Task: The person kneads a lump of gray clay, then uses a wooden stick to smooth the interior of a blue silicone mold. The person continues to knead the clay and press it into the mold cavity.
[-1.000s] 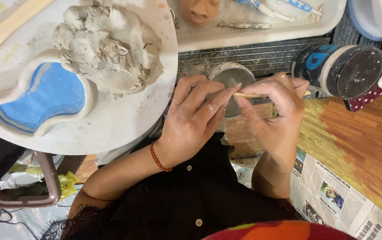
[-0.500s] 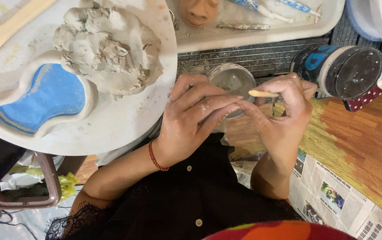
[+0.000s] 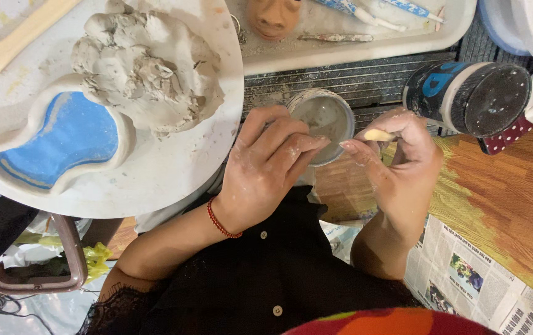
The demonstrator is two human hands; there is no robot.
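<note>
Two clay-smeared hands meet over a small round cup [image 3: 327, 118] of grey liquid, which serves as landmark. Right hand [image 3: 397, 167] pinches a pale wooden stick [image 3: 378, 134] between thumb and curled fingers, just right of the cup; half a second ago the stick pointed left across the cup, and it now shows only its blunt end. Left hand [image 3: 266, 170] lies half open just below-left of the cup, fingers extended toward the right fingertips; whether it holds anything cannot be told. Left of the cup, a white round board [image 3: 167, 180] bears a rough grey clay lump [image 3: 145, 68], a blue-glazed lobed dish [image 3: 62, 142] and a wooden paddle [image 3: 21, 34]. Above the cup, a white tray [image 3: 353, 53] carries a small clay face [image 3: 273, 15]. Right of the cup lies a dark jar [image 3: 471, 96] on its side. Below-right, newspaper [image 3: 465, 279] covers a woven mat [image 3: 502, 186].
</note>
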